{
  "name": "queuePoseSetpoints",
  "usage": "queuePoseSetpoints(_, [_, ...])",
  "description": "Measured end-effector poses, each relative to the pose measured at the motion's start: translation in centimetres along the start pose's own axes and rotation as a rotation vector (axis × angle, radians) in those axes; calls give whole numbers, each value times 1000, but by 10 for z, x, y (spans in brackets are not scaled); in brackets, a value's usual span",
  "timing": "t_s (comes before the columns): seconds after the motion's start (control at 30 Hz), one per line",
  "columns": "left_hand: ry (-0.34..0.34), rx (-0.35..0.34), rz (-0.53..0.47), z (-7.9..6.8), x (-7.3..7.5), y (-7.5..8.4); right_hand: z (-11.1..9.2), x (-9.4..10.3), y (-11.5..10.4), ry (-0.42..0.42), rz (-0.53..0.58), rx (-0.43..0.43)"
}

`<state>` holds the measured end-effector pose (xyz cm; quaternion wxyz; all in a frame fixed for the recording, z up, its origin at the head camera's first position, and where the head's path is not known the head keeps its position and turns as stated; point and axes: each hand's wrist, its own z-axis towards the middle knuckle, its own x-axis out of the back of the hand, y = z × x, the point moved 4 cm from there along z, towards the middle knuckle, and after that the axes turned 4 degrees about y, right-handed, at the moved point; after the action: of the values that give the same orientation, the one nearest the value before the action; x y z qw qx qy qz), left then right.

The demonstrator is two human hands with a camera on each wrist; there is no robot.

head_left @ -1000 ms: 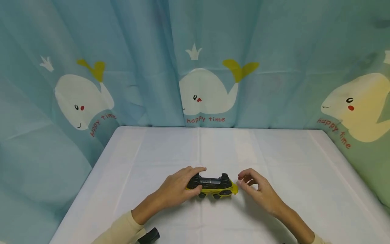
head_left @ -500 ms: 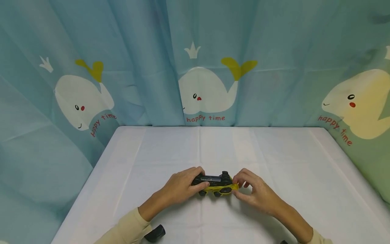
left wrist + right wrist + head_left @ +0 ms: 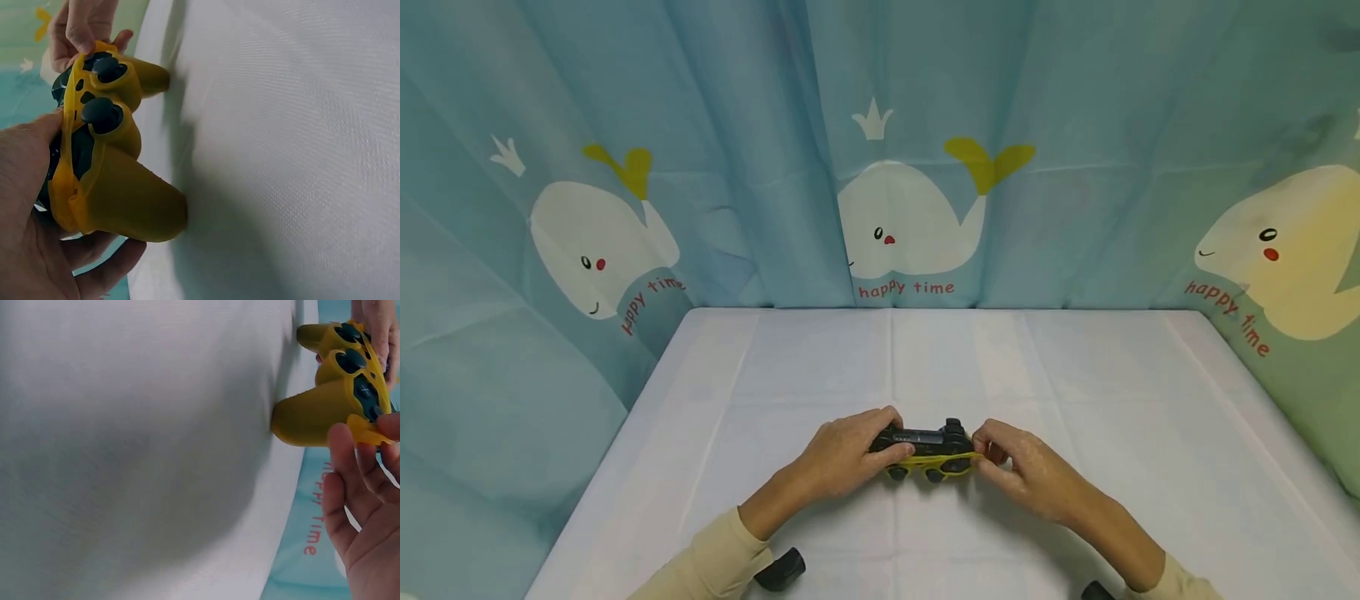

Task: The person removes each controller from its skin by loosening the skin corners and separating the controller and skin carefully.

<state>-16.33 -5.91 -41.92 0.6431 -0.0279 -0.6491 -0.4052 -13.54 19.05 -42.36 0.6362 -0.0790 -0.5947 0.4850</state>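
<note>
A black game controller (image 3: 922, 438) with two thumbsticks wears a stretchy yellow cover (image 3: 128, 194), its grips resting on the white table. My left hand (image 3: 848, 452) grips the controller's left end, thumb along the near upper edge and fingers round the far side. At the other end, my right hand (image 3: 1028, 468) pinches the cover's edge between thumb and fingers. The right wrist view shows a flap of the cover (image 3: 364, 429) lifted off the controller there. Along the controller's upper edge the cover's rim is drawn into a taut yellow strip.
The white cloth-covered table (image 3: 820, 358) extends to a blue curtain (image 3: 760, 167) printed with whales at the back and sides. A black cylindrical object (image 3: 782, 570) lies by my left sleeve. Another dark object (image 3: 1097, 591) shows at the bottom edge by my right forearm.
My right hand has moved left to the controller and taken hold of the cover's edge, which is now stretched. My left hand has shifted slightly right, its fingers curling over the far side.
</note>
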Motion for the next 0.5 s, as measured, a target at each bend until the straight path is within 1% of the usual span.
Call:
queuePoseSetpoints(0.07, [10, -5, 8, 2, 1, 0, 0, 3, 0, -18, 0, -12])
queuePoseSetpoints(0.17, [22, -8, 15, 5, 1, -1, 1, 7, -3, -32, -35, 8])
queuePoseSetpoints(0.3, [18, -9, 18, 9, -2, -2, 0, 10, -7, -26, -149, 85])
queuePoseSetpoints(0.37, [12, -10, 20, 10, -2, -2, -2, 11, -7, -23, -202, 103])
queuePoseSetpoints(0.47, [4, -6, 8, 12, -3, -4, -9, 9, 1, -23, -257, 115])
queuePoseSetpoints(0.5, [2, 3, -1, 12, -3, -5, -13, 8, 6, -39, -280, 126])
